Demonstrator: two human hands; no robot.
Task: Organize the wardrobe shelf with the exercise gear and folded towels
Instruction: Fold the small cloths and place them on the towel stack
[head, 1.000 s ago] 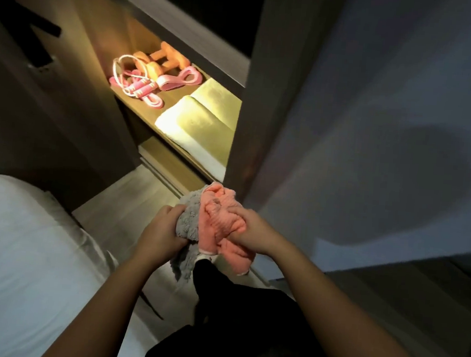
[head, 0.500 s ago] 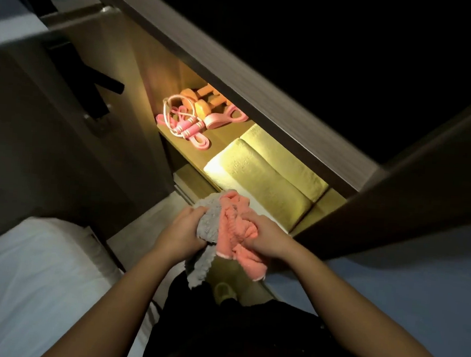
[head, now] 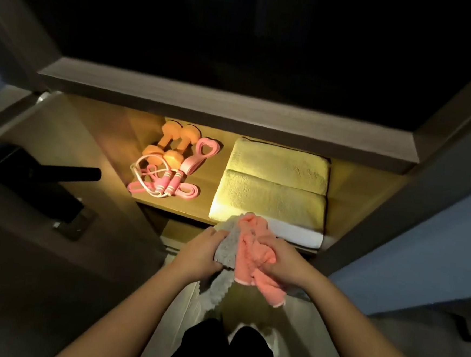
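My left hand (head: pixel 199 253) grips a crumpled grey towel (head: pixel 224 250) and my right hand (head: pixel 285 262) grips a crumpled pink towel (head: pixel 254 247), the two cloths bunched together just in front of the lit shelf (head: pixel 187 202). On the shelf's right lie two folded pale towels, the front folded towel (head: pixel 269 200) and the back folded towel (head: pixel 280 165) behind it. On the left sit orange dumbbells (head: pixel 172 145), a pink skipping rope (head: pixel 158 180) and a pink resistance band (head: pixel 202 156).
A dark shelf board (head: pixel 229 104) overhangs the lit shelf. The wardrobe door (head: pixel 31 179) with a black handle (head: pixel 68 172) stands open at the left. The wardrobe's side panel (head: pixel 413 192) rises at the right. My dark-clothed legs (head: pixel 223 349) are below.
The view has swung from the wall and bed to face the shelf squarely. Both hands stay closed on the bunched grey and pink towels, now nearer the shelf's front edge.
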